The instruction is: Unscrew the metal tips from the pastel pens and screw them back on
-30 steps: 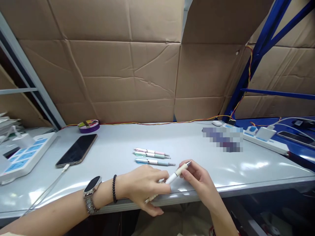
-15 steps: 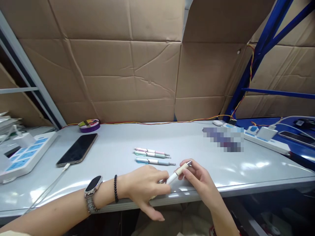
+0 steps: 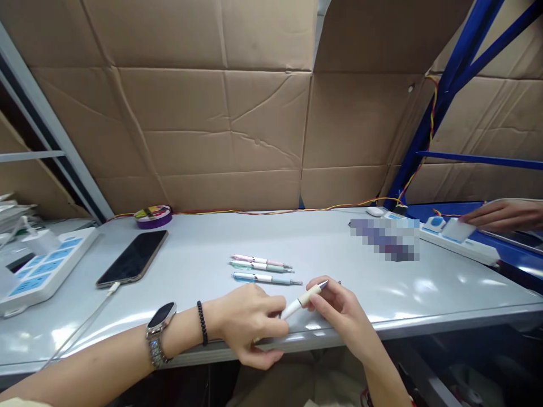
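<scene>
A white and cream pen (image 3: 302, 301) is held between my two hands above the table's front edge, its metal tip pointing up and right. My left hand (image 3: 252, 321) has its fingers closed round the white rear end. The cream front part is pinched between thumb and fingers of my right hand (image 3: 341, 311). Just beyond my hands lie a blue pen (image 3: 265, 278), a green pen (image 3: 261, 266) and a pink pen (image 3: 254, 260), side by side on the white table (image 3: 203, 243).
A phone (image 3: 133, 257) on a cable and a purple tape roll (image 3: 153, 217) are at the left, near a power strip (image 3: 46, 271). Another power strip (image 3: 479, 250) is at the right, where another person's hand (image 3: 504, 216) touches a white charger (image 3: 458, 230).
The held pen has shifted slightly left and lies at a flatter angle. My left thumb has drawn in toward the fingers. Another person's hand has appeared at the right, on the charger.
</scene>
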The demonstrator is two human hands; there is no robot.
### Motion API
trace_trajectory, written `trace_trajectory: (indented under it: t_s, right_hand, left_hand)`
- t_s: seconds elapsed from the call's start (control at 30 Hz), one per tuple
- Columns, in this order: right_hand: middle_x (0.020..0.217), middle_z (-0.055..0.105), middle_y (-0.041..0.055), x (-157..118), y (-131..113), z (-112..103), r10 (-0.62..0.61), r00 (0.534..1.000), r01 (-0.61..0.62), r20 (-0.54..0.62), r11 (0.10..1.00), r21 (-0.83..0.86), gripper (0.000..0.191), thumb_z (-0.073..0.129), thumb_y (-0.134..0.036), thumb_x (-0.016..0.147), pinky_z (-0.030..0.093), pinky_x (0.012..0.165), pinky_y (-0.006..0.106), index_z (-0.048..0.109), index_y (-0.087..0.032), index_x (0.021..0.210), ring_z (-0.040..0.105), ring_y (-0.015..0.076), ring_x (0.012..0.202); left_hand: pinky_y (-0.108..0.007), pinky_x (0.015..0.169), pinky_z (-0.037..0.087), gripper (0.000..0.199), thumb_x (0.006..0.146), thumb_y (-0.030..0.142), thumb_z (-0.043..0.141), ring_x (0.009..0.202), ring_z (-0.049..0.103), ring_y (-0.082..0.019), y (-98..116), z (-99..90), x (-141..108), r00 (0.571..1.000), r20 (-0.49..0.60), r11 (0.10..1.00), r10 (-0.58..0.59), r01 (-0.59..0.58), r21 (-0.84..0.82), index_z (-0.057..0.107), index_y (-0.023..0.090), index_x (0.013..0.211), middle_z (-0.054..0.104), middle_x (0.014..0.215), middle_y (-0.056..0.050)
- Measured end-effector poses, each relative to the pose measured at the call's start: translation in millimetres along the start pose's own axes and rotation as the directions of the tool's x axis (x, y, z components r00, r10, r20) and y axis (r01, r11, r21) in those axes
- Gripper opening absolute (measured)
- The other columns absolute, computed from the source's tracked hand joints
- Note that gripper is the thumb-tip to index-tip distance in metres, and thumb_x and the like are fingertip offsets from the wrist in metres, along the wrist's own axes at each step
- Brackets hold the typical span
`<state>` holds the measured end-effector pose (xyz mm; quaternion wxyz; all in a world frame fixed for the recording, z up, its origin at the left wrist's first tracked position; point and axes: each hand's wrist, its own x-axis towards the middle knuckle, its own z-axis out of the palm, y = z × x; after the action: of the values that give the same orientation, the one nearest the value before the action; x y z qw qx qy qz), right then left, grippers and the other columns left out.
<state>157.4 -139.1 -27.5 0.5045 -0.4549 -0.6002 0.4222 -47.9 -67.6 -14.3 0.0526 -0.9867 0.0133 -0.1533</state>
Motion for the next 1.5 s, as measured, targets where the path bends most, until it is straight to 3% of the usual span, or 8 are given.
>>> trace_trajectory:
  t_s: [0.2, 0.3, 0.47, 0.6, 0.73, 0.83, 1.23, 1.5]
  right_hand:
    - [0.073, 0.06, -0.0002, -4, 1, 1, -0.008, 0.998, 0.01, -0.058, 1.0, 0.025, 0.018, 0.058, -0.037, 0.082, 0.043, 0.062, 0.023, 0.058, -0.019, 0.085, 0.057, 0.0142, 0.07]
    - [0.065, 0.059, -0.0027, -5, 6, 0, -0.094, 0.953, 0.139, -0.288, 0.981, 0.139, 0.014, 0.061, -0.033, 0.08, 0.044, 0.059, 0.022, 0.058, -0.02, 0.081, 0.056, 0.0119, 0.061]
    - [0.062, 0.059, -0.0037, -6, 12, -10, -0.13, 0.617, 0.365, -0.776, 0.921, 0.136, 0.015, 0.063, -0.031, 0.076, 0.045, 0.054, 0.023, 0.057, -0.02, 0.082, 0.057, 0.0116, 0.054]
    - [0.078, 0.065, 0.0029, -9, 12, -28, -0.294, 0.443, 0.182, -0.847, 0.955, -0.236, 0.02, 0.066, -0.032, 0.072, 0.049, 0.066, 0.031, 0.058, -0.018, 0.084, 0.065, 0.0203, 0.073]
    - [0.088, 0.066, 0.004, -9, 19, -48, -0.229, 0.661, -0.234, -0.714, 0.842, -0.486, 0.019, 0.06, -0.039, 0.076, 0.048, 0.065, 0.033, 0.06, -0.022, 0.086, 0.065, 0.0224, 0.074]
    - [0.091, 0.067, 0.003, -8, 25, -56, -0.132, 0.776, -0.311, -0.616, 0.77, -0.557, 0.02, 0.052, -0.041, 0.081, 0.048, 0.066, 0.033, 0.06, -0.024, 0.088, 0.064, 0.0215, 0.073]
    - [0.105, 0.063, 0.0073, 3, 32, -42, -0.363, 0.907, 0.021, -0.215, 0.549, -0.836, 0.022, 0.051, -0.037, 0.084, 0.045, 0.085, 0.043, 0.065, -0.023, 0.094, 0.053, 0.0261, 0.102]
    - [0.093, 0.066, 0.0057, -1, 19, -33, -0.454, 0.819, 0.088, -0.349, 0.702, -0.707, 0.015, 0.055, -0.033, 0.082, 0.044, 0.086, 0.042, 0.065, -0.022, 0.084, 0.054, 0.025, 0.099]
  left_hand:
    - [-0.025, 0.044, 0.029, 0.006, 0.071, 0.024, 0.05, 0.045, 0.035, -0.011, 0, -1.3, 0, 1.0, 0.024, 0.997, -0.003, 0.001, 0.08, 0.047, 0.02, 0.069, 0.047, 0.069, -0.001]
    - [-0.026, 0.058, 0.041, 0.016, 0.081, 0.029, 0.049, 0.064, 0.05, -0.015, 0, -5.9, 3, 1.0, -0.024, 0.999, -0.017, 0.018, 0.051, 0.053, 0.023, 0.095, 0.054, 0.095, -0.005]
    - [-0.035, 0.085, 0.041, 0.025, 0.087, 0.023, 0.046, 0.103, 0.049, -0.023, -5, -10.1, 6, 0.957, -0.206, 0.977, -0.206, 0.213, 0.013, 0.048, 0.02, 0.112, 0.051, 0.112, -0.011]
    - [-0.037, 0.083, 0.042, 0.02, 0.087, 0.02, 0.045, 0.099, 0.047, -0.024, -13, -6.6, 6, 0.896, -0.156, 0.903, -0.416, 0.427, 0.042, 0.053, 0.019, 0.105, 0.052, 0.107, -0.009]
    - [-0.036, 0.078, 0.042, 0.014, 0.088, 0.021, 0.045, 0.095, 0.047, -0.023, -19, -2.7, 5, 0.858, -0.137, 0.859, -0.495, 0.507, 0.074, 0.055, 0.019, 0.097, 0.051, 0.102, -0.008]
    - [-0.035, 0.08, 0.042, 0.014, 0.089, 0.023, 0.045, 0.095, 0.047, -0.022, -21, -1.9, 4, 0.857, -0.149, 0.857, -0.494, 0.508, 0.081, 0.055, 0.019, 0.098, 0.05, 0.1, -0.007]
    - [-0.035, 0.081, 0.043, 0.008, 0.09, 0.026, 0.048, 0.101, 0.048, -0.022, -21, -1.5, 4, 0.845, -0.127, 0.854, -0.52, 0.519, -0.045, 0.053, 0.019, 0.09, 0.049, 0.112, -0.007]
    - [-0.025, 0.061, 0.04, 0.013, 0.094, 0.026, 0.039, 0.067, 0.054, -0.016, -15, -6.4, 6, 0.814, -0.07, 0.803, -0.577, 0.55, -0.227, 0.048, 0.019, 0.087, 0.059, 0.076, 0.0]
